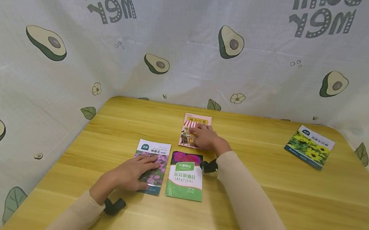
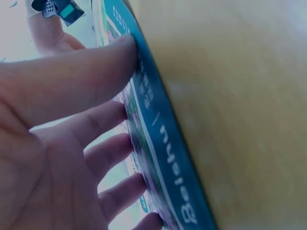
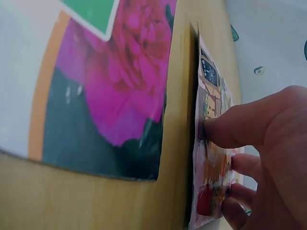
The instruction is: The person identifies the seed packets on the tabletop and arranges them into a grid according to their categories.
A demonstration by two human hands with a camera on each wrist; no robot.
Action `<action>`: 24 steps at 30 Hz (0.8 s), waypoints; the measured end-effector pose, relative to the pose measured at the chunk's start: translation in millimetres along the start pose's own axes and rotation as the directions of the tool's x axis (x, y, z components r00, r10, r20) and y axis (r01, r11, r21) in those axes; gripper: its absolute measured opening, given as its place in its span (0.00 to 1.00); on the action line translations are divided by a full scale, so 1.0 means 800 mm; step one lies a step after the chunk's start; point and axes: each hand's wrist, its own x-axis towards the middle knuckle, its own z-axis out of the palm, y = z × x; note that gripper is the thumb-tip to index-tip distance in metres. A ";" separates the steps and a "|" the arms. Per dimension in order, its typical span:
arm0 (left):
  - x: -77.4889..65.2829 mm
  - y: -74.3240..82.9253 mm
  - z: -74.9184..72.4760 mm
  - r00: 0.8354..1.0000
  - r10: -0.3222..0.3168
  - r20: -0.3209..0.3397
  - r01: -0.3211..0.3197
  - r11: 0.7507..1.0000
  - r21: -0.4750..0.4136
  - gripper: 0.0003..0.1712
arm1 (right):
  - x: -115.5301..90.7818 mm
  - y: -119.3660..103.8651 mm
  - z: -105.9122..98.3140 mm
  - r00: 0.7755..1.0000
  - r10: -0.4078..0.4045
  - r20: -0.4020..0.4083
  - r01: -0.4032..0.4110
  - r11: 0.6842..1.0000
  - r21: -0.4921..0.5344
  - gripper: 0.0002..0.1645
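My left hand [image 1: 134,173] rests with spread fingers on a seed packet with purple flowers [image 1: 159,165]; the left wrist view shows its thumb and fingertips on the face of this packet [image 2: 160,139]. Farther back, my right hand [image 1: 206,137] touches a pink seed packet [image 1: 187,130] with a striped awning picture. In the right wrist view the thumb and fingertips press on the face of that pink packet [image 3: 204,163]. Between the two arms lies a green and white impatiens seed packet [image 1: 185,180], touched by neither hand.
A sunflower seed packet [image 1: 309,147] lies tilted at the far right of the wooden table [image 1: 262,213]. A white curtain [image 1: 186,29] printed with avocados hangs behind the table and along its sides.
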 end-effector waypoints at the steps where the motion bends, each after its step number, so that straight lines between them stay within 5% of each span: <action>1: 0.000 0.000 0.000 1.000 -0.002 0.000 0.002 1.000 -0.001 0.41 | 0.000 -0.001 0.000 1.000 -0.002 0.000 0.002 1.000 0.000 0.36; 24: 0.001 -0.002 0.002 1.000 -0.004 -0.001 0.004 1.000 0.018 0.41 | 0.013 -0.023 0.003 0.998 -0.056 -0.036 0.057 0.998 0.031 0.32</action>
